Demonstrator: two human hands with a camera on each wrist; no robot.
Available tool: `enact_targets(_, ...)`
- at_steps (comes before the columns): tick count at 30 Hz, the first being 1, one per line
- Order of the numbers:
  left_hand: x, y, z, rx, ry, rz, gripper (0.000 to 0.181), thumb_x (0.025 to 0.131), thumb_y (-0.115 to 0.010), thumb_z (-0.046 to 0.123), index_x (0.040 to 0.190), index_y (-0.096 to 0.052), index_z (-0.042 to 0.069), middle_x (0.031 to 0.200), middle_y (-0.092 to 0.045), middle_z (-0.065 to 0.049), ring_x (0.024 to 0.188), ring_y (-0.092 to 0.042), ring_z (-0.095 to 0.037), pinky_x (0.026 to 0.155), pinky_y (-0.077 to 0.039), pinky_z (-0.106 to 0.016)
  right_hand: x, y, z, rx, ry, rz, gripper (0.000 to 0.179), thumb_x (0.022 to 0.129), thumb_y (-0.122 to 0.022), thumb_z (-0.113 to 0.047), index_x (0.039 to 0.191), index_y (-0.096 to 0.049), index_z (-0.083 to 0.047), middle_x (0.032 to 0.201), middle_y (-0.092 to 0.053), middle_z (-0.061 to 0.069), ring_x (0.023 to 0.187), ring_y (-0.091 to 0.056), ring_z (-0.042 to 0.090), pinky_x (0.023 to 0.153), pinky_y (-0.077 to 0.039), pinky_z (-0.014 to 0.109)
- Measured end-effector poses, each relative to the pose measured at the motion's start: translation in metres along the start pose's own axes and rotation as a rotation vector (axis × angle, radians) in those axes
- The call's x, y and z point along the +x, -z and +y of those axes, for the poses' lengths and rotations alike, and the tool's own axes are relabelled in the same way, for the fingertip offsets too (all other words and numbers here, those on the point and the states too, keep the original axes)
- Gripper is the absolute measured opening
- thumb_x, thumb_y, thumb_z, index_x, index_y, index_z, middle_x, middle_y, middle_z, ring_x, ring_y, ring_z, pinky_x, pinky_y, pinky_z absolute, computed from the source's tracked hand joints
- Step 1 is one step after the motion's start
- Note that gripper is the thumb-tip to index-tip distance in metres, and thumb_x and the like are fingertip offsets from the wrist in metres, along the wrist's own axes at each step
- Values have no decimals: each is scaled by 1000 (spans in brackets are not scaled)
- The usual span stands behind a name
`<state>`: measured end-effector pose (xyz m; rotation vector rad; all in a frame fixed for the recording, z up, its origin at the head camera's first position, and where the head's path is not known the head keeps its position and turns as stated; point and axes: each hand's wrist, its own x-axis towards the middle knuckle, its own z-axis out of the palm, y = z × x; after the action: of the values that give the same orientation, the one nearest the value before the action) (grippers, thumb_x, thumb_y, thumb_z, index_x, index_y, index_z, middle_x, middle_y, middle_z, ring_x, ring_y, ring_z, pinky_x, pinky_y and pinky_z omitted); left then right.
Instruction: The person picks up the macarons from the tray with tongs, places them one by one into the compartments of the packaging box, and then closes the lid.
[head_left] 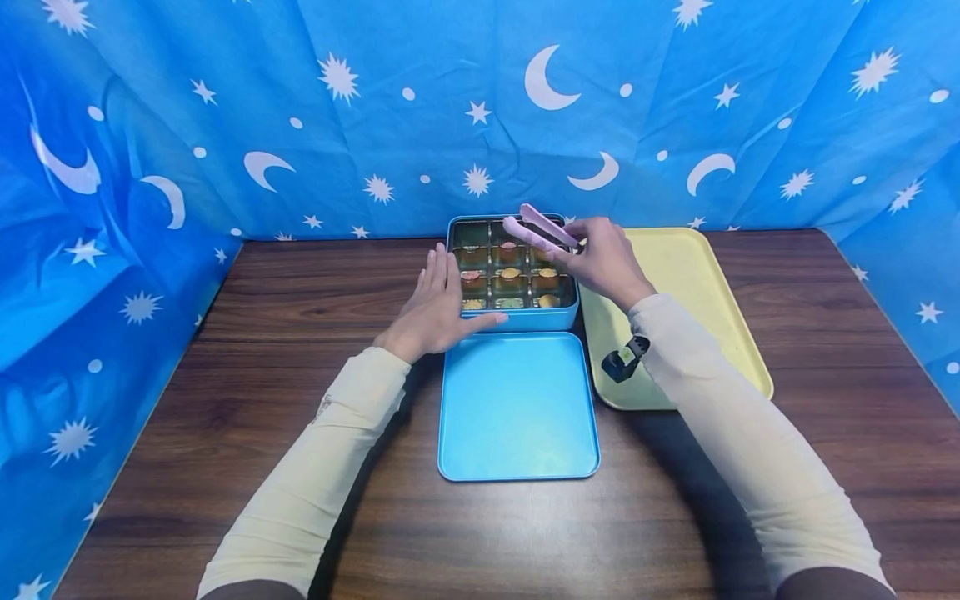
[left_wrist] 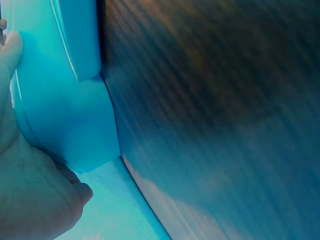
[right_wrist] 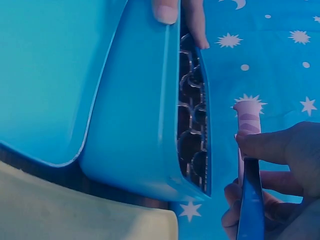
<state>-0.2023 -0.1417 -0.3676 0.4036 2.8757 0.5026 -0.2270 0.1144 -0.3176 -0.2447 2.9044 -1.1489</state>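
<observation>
A blue tin [head_left: 525, 321] holds a divided insert, with small yellow, pink and greenish round pieces [head_left: 510, 273] in several of its compartments. My left hand [head_left: 431, 308] rests against the tin's left side with straight fingers, its thumb along the front rim. Above the tin's back right part, my right hand [head_left: 609, 260] grips a pair of pink tongs [head_left: 536, 229] with dark handles. The tong tips point left and stand slightly apart over the compartments; I see nothing between them. In the right wrist view, thumb and fingers pinch the tongs [right_wrist: 248, 122].
A flat blue lid [head_left: 519, 408] lies just in front of the tin. To the right is a pale yellow tray [head_left: 697, 308], partly under my right forearm. A blue star-and-moon cloth [head_left: 450, 108] hangs behind the wooden table [head_left: 300, 333].
</observation>
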Motion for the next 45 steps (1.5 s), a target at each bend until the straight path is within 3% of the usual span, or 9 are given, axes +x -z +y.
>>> enact_targets(6,1,0,0,4,-2,0,127,85,-48,84,160,8,-2,167,18,-19,153,19,-31,123,0,-47,-10,14,4,-2,-18,2,50,96,-73,-27,136,-62,0,122,-65,20,93,-57,31,69,-47,36)
enact_targets(16,1,0,1,3,1,-4,126,85,-47,84,159,8,-2,166,19,-19,152,20,-30,123,1,-46,-45,44,27,-54,26,66,48,92,-76,-28,129,-68,1,113,-68,21,69,-48,26,56,-39,35)
enact_targets(27,1,-1,0,10,1,-4,127,84,-46,86,159,8,-2,166,21,-18,152,21,-29,123,1,-46,-90,73,69,-112,-26,73,53,92,-77,-27,128,-64,9,111,-64,27,87,-60,34,58,-46,33)
enact_targets(36,0,0,0,1,5,-7,128,84,-46,86,159,8,-2,166,21,-17,152,21,-29,123,1,-45,-124,78,99,-152,-55,59,51,92,-77,-21,126,-63,14,106,-64,30,79,-59,32,53,-45,30)
enact_targets(45,1,-1,1,10,-1,-3,128,84,-46,86,159,8,-2,166,19,-19,152,19,-30,123,0,-46,-145,74,120,-178,-64,52,52,92,-77,-21,124,-62,17,102,-64,30,73,-54,28,48,-40,29)
